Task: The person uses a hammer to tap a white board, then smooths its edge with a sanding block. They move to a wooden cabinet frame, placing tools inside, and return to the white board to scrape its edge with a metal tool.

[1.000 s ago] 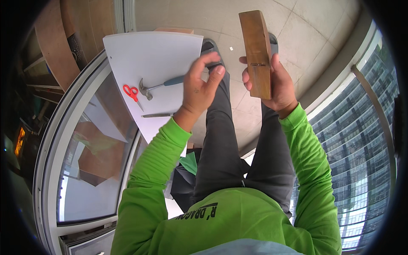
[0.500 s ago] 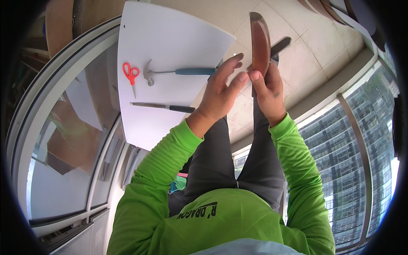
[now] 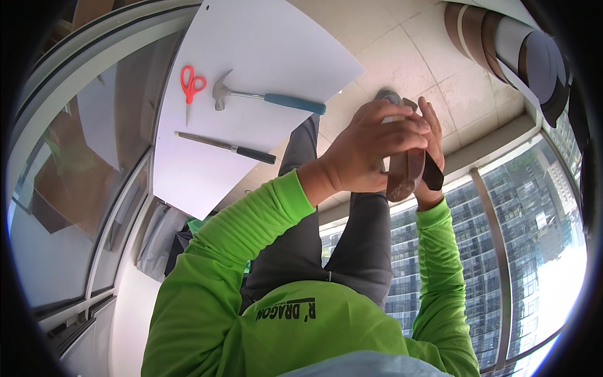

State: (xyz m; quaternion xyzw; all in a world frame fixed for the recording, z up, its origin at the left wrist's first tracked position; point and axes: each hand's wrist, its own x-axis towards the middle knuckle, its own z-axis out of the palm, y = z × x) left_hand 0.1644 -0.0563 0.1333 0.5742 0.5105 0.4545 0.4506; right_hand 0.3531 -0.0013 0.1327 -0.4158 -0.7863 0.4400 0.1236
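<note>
Both of my hands hold a brown wooden block (image 3: 404, 177) in front of me, above my knees. My left hand (image 3: 370, 151) wraps over the block's top and near side. My right hand (image 3: 432, 135) grips it from the far side, fingers up along its edge. A dark flap (image 3: 433, 174) shows at the block's right side. On the floor ahead lies a white sheet (image 3: 276, 44) with red-handled scissors (image 3: 190, 85), a hammer with a blue grip (image 3: 264, 97) and a slim black-handled tool (image 3: 226, 147) on it.
Beige floor tiles (image 3: 402, 56) run past the sheet. Brown and white rolls (image 3: 496, 34) lean at the upper right. Glass panes showing tall buildings (image 3: 521, 239) fill the right side. A curved glass frame (image 3: 94, 188) runs down the left.
The block has come down from upright in front of me to lower and further right. My left hand has closed over its top. The view has swung, so the sheet sits further left.
</note>
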